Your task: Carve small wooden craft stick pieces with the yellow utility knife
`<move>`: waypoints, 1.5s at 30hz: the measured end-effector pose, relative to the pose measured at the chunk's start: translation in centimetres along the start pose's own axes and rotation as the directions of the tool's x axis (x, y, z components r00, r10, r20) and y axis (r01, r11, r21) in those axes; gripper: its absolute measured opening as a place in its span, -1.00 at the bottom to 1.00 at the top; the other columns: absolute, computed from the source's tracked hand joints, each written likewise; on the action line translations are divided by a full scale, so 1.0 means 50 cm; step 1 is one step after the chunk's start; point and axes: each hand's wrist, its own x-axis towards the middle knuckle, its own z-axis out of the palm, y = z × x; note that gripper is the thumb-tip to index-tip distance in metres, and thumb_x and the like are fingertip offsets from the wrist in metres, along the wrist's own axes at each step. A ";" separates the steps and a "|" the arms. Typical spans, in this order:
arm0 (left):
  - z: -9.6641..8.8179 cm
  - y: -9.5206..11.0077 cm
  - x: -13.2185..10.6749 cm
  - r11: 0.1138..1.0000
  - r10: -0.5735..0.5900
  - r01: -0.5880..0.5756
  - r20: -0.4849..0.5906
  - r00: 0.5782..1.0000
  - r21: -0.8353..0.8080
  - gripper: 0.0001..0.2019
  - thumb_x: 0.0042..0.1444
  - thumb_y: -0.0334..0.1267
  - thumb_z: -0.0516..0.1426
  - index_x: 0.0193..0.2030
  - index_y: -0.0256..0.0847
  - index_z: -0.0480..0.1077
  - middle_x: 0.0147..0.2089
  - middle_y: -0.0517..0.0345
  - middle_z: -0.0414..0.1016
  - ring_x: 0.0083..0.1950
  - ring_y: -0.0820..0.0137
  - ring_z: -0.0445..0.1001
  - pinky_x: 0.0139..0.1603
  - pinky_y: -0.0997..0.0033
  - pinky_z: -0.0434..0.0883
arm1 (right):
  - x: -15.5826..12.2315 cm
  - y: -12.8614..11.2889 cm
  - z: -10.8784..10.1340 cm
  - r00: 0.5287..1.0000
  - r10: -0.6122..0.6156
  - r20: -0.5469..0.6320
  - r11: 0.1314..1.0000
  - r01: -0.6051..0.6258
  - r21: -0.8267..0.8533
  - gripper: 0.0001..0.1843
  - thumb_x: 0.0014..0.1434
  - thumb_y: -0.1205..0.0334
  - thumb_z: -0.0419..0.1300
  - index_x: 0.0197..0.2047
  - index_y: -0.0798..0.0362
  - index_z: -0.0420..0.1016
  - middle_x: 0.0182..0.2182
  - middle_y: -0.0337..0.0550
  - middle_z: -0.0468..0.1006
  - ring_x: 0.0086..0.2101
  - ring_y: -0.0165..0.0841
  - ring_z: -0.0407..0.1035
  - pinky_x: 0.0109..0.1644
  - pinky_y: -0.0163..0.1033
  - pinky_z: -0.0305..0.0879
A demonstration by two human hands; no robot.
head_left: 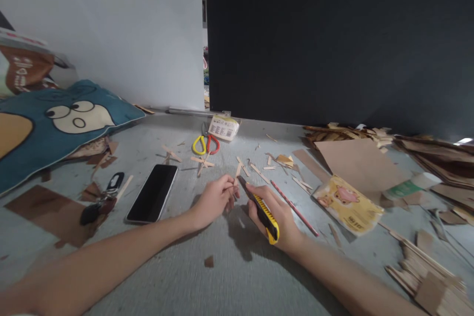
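My right hand [276, 215] is closed around a yellow and black utility knife [263, 211], its blade end pointing up-left toward my left hand. My left hand [214, 200] pinches a thin, short wooden stick [237, 174] between its fingertips, just above the grey floor [229, 276]. The knife's tip sits right beside the stick. A red pencil [294, 208] lies on the floor just right of my right hand.
A black phone [152, 192] and keys [101, 202] lie to the left, scissors with yellow and red handles [206, 144] further back. A yellow packet [348, 205], cardboard sheets [355, 163] and stick piles [425, 276] fill the right. A blue cushion [55, 123] lies far left.
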 end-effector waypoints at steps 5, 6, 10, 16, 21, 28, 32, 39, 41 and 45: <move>-0.002 0.000 0.000 1.000 -0.007 0.007 -0.011 1.000 -0.005 -0.77 0.32 -0.09 0.10 -0.31 -0.15 0.32 -0.48 0.25 0.46 -0.55 0.44 0.40 -0.48 0.46 0.34 | -0.007 0.005 0.006 0.999 0.052 0.010 0.998 -0.052 0.018 -0.68 0.46 0.32 0.11 0.24 -0.04 0.37 -0.23 -0.13 0.56 -0.35 -0.32 0.55 -0.21 -0.23 0.57; -0.003 -0.001 0.000 1.000 -0.002 0.002 -0.008 1.000 0.001 -0.77 0.32 -0.09 0.09 -0.31 -0.15 0.31 -0.49 0.25 0.45 -0.54 0.44 0.40 -0.48 0.46 0.33 | -0.008 0.005 0.007 0.998 0.057 0.013 0.998 -0.057 0.016 -0.68 0.46 0.32 0.11 0.24 -0.04 0.36 -0.23 -0.14 0.56 -0.35 -0.33 0.55 -0.21 -0.23 0.56; -0.004 -0.007 0.002 1.000 0.025 -0.025 -0.003 1.000 0.003 -0.75 0.34 -0.09 0.09 -0.33 -0.15 0.30 -0.50 0.26 0.42 -0.53 0.46 0.36 -0.46 0.48 0.29 | -0.008 -0.001 0.011 0.998 0.067 0.007 0.998 -0.067 -0.004 -0.68 0.45 0.34 0.09 0.22 -0.04 0.35 -0.22 -0.13 0.56 -0.33 -0.33 0.55 -0.18 -0.23 0.54; -0.003 -0.011 0.004 0.997 0.037 -0.037 -0.005 0.999 -0.069 -0.73 0.31 -0.04 0.13 -0.32 -0.16 0.29 -0.43 0.22 0.45 -0.49 0.47 0.36 -0.44 0.50 0.26 | -0.003 -0.009 0.009 0.986 0.165 0.004 0.985 -0.165 0.055 -0.76 0.46 0.24 0.09 0.16 -0.04 0.38 -0.30 -0.18 0.56 -0.41 -0.34 0.52 -0.30 -0.23 0.50; -0.007 -0.009 0.010 0.988 0.054 -0.051 0.019 0.998 -0.143 -0.68 0.28 0.02 0.19 -0.31 -0.17 0.30 -0.42 0.22 0.44 -0.49 0.49 0.35 -0.44 0.50 0.27 | 0.002 -0.009 0.007 0.978 0.206 -0.012 0.975 -0.204 0.093 -0.81 0.48 0.18 0.11 0.11 -0.02 0.41 -0.36 -0.20 0.59 -0.45 -0.33 0.51 -0.34 -0.24 0.48; -0.007 -0.010 0.008 0.993 0.054 -0.053 0.002 0.999 -0.101 -0.70 0.30 0.00 0.16 -0.31 -0.17 0.32 -0.46 0.25 0.42 -0.50 0.48 0.33 -0.44 0.50 0.24 | 0.002 -0.001 0.010 0.985 0.172 -0.015 0.982 -0.171 0.079 -0.79 0.48 0.17 0.11 0.12 -0.01 0.40 -0.33 -0.17 0.60 -0.44 -0.33 0.54 -0.32 -0.23 0.50; 0.001 -0.008 -0.002 0.998 0.059 -0.060 -0.070 0.996 -0.013 -0.75 0.32 -0.07 0.10 -0.32 -0.16 0.30 -0.42 0.25 0.44 -0.46 0.47 0.35 -0.40 0.49 0.26 | 0.000 -0.009 0.009 0.988 0.152 0.014 0.987 -0.153 0.050 -0.77 0.48 0.20 0.09 0.16 -0.06 0.38 -0.28 -0.14 0.59 -0.40 -0.30 0.55 -0.27 -0.19 0.53; -0.005 0.003 0.000 0.997 0.068 -0.069 -0.024 0.997 -0.040 -0.74 0.31 -0.05 0.11 -0.31 -0.17 0.32 -0.46 0.29 0.38 -0.48 0.49 0.28 -0.41 0.48 0.21 | -0.004 -0.002 0.011 0.982 0.190 -0.003 0.978 -0.189 0.091 -0.79 0.48 0.19 0.11 0.13 -0.02 0.39 -0.36 -0.22 0.55 -0.45 -0.33 0.51 -0.35 -0.24 0.45; -0.008 0.002 0.003 0.997 0.050 -0.050 0.002 0.999 -0.057 -0.71 0.32 -0.01 0.11 -0.31 -0.16 0.32 -0.52 0.32 0.34 -0.52 0.50 0.25 -0.44 0.49 0.18 | -0.003 0.002 0.015 0.976 0.217 -0.025 0.970 -0.212 0.121 -0.81 0.48 0.18 0.12 0.10 0.00 0.41 -0.37 -0.22 0.57 -0.45 -0.35 0.51 -0.35 -0.25 0.44; -0.010 -0.003 0.012 0.992 0.001 0.002 0.024 1.000 -0.127 -0.65 0.28 0.09 0.15 -0.31 -0.16 0.31 -0.54 0.31 0.35 -0.55 0.50 0.25 -0.50 0.51 0.14 | 0.004 0.002 0.025 0.951 0.301 -0.067 0.943 -0.286 0.171 -0.80 0.48 0.12 0.13 0.06 0.02 0.44 -0.37 -0.20 0.59 -0.44 -0.36 0.50 -0.34 -0.26 0.45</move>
